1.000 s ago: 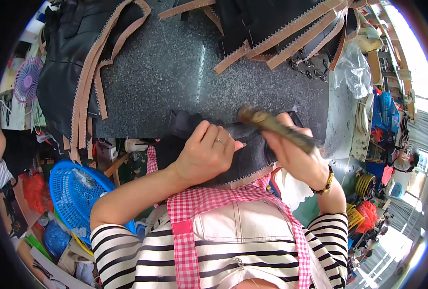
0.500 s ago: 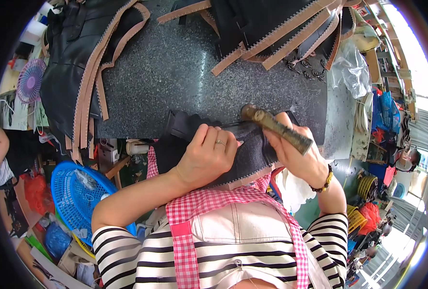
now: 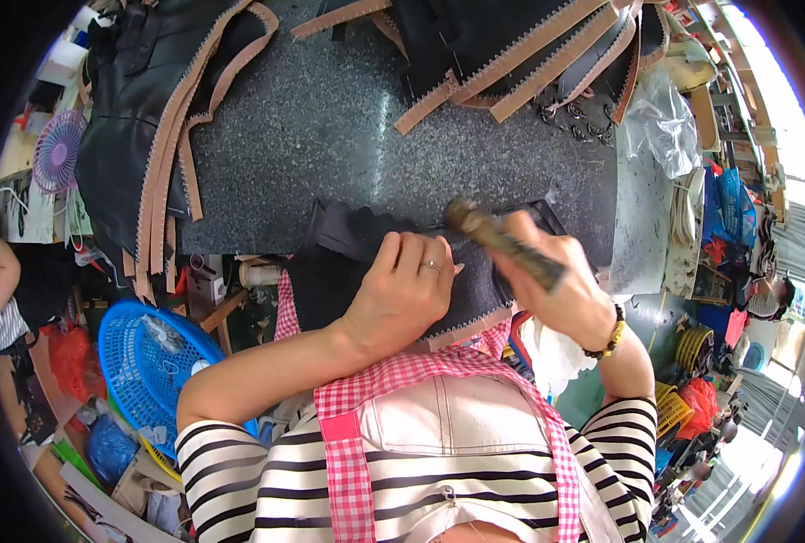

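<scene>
A black leather piece (image 3: 348, 244) with a zigzag tan edge lies at the near edge of the dark speckled stone table (image 3: 330, 145). My left hand (image 3: 402, 294), a ring on one finger, presses flat on it. My right hand (image 3: 556, 285) grips the handle of a small hammer (image 3: 498, 240), whose head sits low over the leather just right of my left fingers.
Stacks of black leather pieces with tan trim (image 3: 149, 136) lie at the table's left and along its far edge (image 3: 511, 54). A clear plastic bag (image 3: 661, 122) sits at the right. A blue basket (image 3: 149, 362) stands below on the left. Another person's arm (image 3: 4, 271) shows at the far left.
The hammer has come down and left toward the leather, from a raised tilt to low over the piece. My left hand has stayed pressed on the leather.
</scene>
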A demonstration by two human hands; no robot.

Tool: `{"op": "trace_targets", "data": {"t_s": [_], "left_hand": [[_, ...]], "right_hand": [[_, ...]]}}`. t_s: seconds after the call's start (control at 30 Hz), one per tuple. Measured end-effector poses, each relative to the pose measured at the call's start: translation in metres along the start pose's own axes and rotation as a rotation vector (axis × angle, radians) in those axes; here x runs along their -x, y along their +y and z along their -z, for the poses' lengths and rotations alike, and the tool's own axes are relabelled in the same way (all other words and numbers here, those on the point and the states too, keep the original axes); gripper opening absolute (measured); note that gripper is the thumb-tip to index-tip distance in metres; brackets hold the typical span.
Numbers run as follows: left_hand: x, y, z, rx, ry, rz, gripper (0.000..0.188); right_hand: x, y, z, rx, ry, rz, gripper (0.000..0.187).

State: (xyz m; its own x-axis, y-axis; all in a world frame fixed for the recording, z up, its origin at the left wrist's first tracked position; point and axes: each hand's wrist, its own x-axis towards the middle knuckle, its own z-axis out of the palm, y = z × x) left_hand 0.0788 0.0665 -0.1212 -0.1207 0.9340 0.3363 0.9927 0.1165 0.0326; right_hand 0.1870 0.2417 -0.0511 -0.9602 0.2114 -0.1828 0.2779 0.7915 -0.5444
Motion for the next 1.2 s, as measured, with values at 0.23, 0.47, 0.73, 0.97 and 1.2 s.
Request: {"op": "trace_targets", "data": {"t_s": [0.23,0.47,0.73,0.97,1.2], "left_hand": [[0.001,0.001,0.005,0.099,-0.028,0.056,0.044],[-0.008,0.010,0.020,0.121,-0.173,0.077,0.095],[-0.002,0.032,0.025,-0.069,-0.368,0.064,0.095],[-0.046,-0.048,0.121,0.619,-0.316,0.249,0.041],[-0.188,-0.111,0.197,1.520,0.101,0.310,0.026]], "right_hand": [[0.007,0.001,0.014,-0.026,0.121,0.005,0.015],[0.020,0.019,0.012,-0.021,0.149,-0.112,0.024],[0.033,0.072,0.020,0.123,0.418,-0.227,0.028],[0.076,0.207,0.046,0.638,0.694,-0.414,0.019],[0.091,0.223,0.041,0.640,0.746,-0.410,0.020]]}}
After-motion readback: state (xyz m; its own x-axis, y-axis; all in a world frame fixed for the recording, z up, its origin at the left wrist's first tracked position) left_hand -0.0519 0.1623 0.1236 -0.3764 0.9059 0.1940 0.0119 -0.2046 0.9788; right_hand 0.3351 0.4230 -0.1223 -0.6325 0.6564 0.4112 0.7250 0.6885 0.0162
